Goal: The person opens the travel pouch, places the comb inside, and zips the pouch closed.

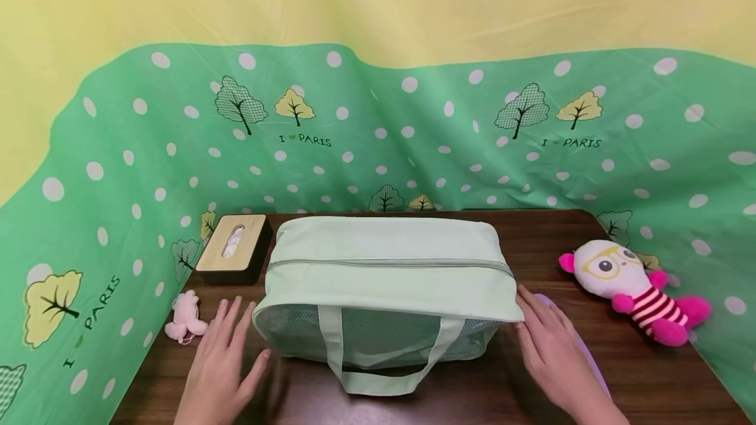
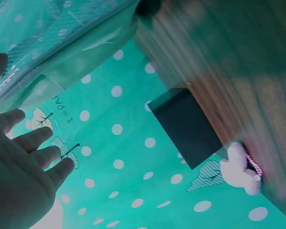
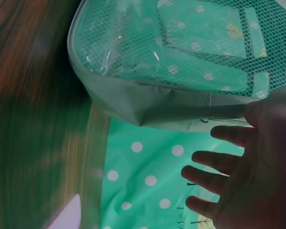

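A pale green bag (image 1: 390,241) with a grey zipper along its top, a see-through mesh front (image 1: 390,336) and a hanging strap handle (image 1: 378,382) stands on the dark wooden table. The zipper looks closed. Just off the bag's left end is my left hand (image 1: 221,356), its fingers spread and holding nothing. At the opposite end, my right hand (image 1: 549,349) rests with straight fingers against the bag's top corner. In the right wrist view, the thumb of that hand (image 3: 262,167) lies at the bag's edge while the other fingers stretch out beside it.
A tissue box (image 1: 233,248) with a wooden top stands at the back left. Nearer lies a small pink plush toy (image 1: 186,317). To the right is a plush doll (image 1: 640,294) in a striped shirt. A purple flat object (image 1: 581,346) is partly hidden by my right hand. Patterned cloth (image 1: 413,117) surrounds the table.
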A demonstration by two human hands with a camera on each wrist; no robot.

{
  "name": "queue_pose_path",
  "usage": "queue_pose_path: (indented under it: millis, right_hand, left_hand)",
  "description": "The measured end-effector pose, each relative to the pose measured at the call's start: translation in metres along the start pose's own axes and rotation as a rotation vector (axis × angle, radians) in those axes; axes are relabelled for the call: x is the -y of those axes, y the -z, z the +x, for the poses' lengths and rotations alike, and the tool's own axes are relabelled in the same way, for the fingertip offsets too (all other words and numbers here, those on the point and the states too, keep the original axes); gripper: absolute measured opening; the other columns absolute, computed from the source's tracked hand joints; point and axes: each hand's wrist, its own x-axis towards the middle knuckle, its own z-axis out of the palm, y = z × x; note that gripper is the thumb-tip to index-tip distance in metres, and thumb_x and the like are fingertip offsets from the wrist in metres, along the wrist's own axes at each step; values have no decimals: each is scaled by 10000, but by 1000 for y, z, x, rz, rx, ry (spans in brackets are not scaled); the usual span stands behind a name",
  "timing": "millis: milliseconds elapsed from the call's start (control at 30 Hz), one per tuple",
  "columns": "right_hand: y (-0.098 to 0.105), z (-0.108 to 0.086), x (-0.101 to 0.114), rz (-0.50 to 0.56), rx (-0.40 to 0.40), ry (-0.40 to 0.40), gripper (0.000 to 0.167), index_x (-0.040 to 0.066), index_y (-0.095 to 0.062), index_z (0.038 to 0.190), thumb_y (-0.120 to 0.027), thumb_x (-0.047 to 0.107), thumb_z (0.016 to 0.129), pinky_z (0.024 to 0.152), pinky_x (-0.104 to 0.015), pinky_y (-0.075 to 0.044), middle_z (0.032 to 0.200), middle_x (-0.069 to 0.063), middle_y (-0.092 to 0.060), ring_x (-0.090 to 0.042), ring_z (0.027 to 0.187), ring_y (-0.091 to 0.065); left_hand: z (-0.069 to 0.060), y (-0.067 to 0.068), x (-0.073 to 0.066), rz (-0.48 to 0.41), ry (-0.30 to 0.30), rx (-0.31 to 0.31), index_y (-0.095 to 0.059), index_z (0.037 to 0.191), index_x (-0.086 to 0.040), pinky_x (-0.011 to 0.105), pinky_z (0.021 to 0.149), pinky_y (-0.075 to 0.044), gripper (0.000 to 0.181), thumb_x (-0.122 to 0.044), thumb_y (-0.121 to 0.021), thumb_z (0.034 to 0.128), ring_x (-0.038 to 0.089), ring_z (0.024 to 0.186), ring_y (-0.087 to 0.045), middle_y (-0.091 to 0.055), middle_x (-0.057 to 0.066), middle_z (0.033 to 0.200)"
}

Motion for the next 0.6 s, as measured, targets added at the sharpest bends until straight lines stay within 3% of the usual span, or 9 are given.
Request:
queue_pose_path:
  millis: [67, 167, 267, 367, 433, 533, 600]
  right_hand:
    - [-2, 1, -1, 65, -25, 27, 375, -123, -590, 1339, -600, -3, 984, 1202, -108, -72, 1388, -317, -581, -107, 1481, -367]
    - [-4, 2, -4, 190, -40, 50, 384, -171, -568, 1332, -561, -91, 957, 1171, -66, -141, 1344, -361, -589, 148, 1432, -222]
    - [-5, 4, -6, 292, -25, 35, 406, -166, -552, 1355, -522, -144, 950, 1127, -35, -208, 1323, -344, -604, 171, 1397, -282]
    - [-7, 3, -8, 373, 12, -28, 414, -149, -535, 1385, -490, -145, 974, 1068, -8, -246, 1340, -257, -614, 210, 1335, -322]
    - [-9, 2, -11, 429, 33, -78, 408, -161, -514, 1400, -466, -132, 996, 1032, 6, -260, 1410, -135, -587, 236, 1306, -325]
    - [-12, 1, -14, 526, 50, -140, 399, -217, -448, 1410, -416, -112, 1026, 1007, 17, -263, 1477, 160, -469, 264, 1281, -320]
    - [-13, 2, -15, 587, 62, -177, 395, -236, -417, 1414, -380, -81, 1053, 1002, 6, -282, 1430, 328, -391, 259, 1277, -331]
  left_hand:
    - [2, 0, -3, -3, -7, 1, -521, 1453, 14, 169, 1229, 25, 766, -616, -321, 1067, 491, 1416, -398, -490, 283, 1495]
    - [4, 1, -6, -12, -5, 13, -518, 1456, 13, 158, 1223, 23, 704, -564, -392, 1071, 453, 1452, -380, -479, 261, 1517]
    - [5, 1, -9, -29, -3, 15, -500, 1474, 22, 154, 1225, 9, 676, -517, -454, 1068, 421, 1478, -366, -471, 252, 1531]
    - [7, 1, -12, -44, -2, 5, -482, 1491, 29, 147, 1225, -12, 690, -518, -450, 1072, 410, 1474, -380, -482, 250, 1526]
    - [8, 1, -14, -53, -2, -5, -476, 1497, 28, 148, 1227, -26, 682, -506, -457, 1072, 407, 1467, -393, -495, 248, 1517]
    - [10, 3, -17, -80, 0, -21, -456, 1517, 22, 164, 1239, -55, 658, -459, -492, 1068, 369, 1499, -366, -503, 240, 1516]
    - [12, 4, -19, -101, 0, -34, -442, 1528, 21, 177, 1247, -79, 650, -431, -507, 1066, 314, 1532, -326, -504, 232, 1518]
